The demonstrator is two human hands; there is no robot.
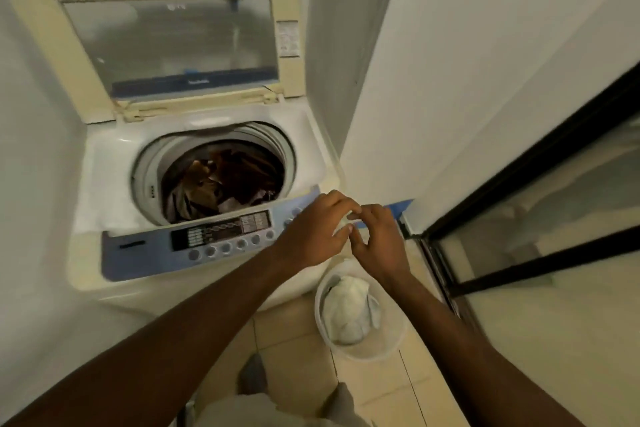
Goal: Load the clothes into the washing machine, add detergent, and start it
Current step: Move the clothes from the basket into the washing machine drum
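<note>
A cream top-loading washing machine [104, 204] stands ahead with its lid [169, 35] raised upright. Brown and dark clothes [225, 184] lie inside the drum. A blue control panel [221, 239] with round buttons runs along the machine's front edge. My left hand [311, 232] and my right hand [377, 239] meet fingertip to fingertip just right of the panel, above the machine's front right corner. Both hands have curled, spread fingers, and I see nothing held in either. A white basket [377, 347] on the floor below the hands holds a pale garment [349, 308].
A white wall [450, 80] closes in on the right of the machine, with a black-framed glass door [519, 184] beyond it. Blue tape [401, 204] marks the wall's base. Beige floor tiles [298, 357] lie in front of the machine.
</note>
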